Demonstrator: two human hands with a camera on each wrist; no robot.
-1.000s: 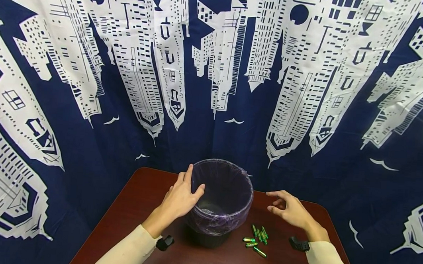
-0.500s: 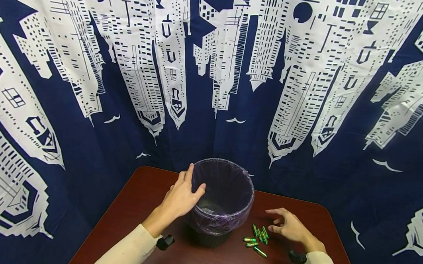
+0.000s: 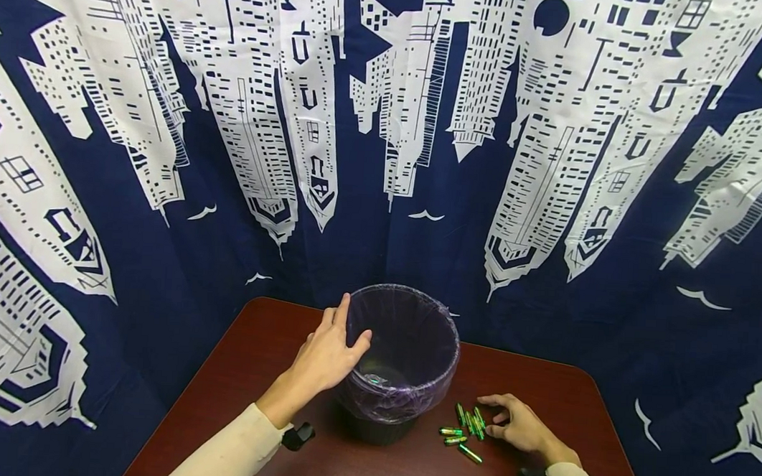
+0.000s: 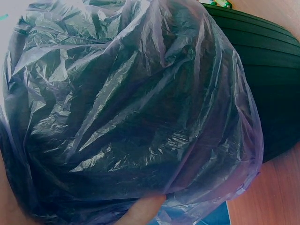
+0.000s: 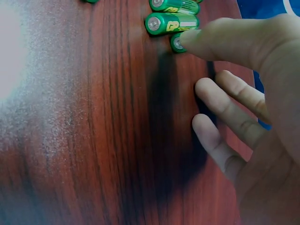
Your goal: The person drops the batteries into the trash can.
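My left hand [image 3: 326,354] rests at the left rim of a dark bin [image 3: 377,430] lined with a thin purple bag [image 3: 404,404]. Its thumb reaches over the rim; in the left wrist view a finger [image 4: 145,208] touches the bag from outside. On the table at the bin's right lie several green batteries [image 3: 471,421]. Beside them is my right hand [image 3: 523,426], index finger and thumb extended at the group's right side. Seen from the right wrist, the thumb [image 5: 206,40] touches the end of one battery [image 5: 177,43], which it partly covers; the other fingers stay apart from the batteries.
The reddish-brown table [image 3: 272,333] has rounded far corners. A navy curtain [image 3: 419,254] with white upside-down buildings hangs close behind it. At the bottom inside the bin a small greenish glint [image 3: 375,380] shows, too small to make out.
My right hand has come down and toward me, from above the table to the batteries' right side. My left hand stays at the bin's rim.
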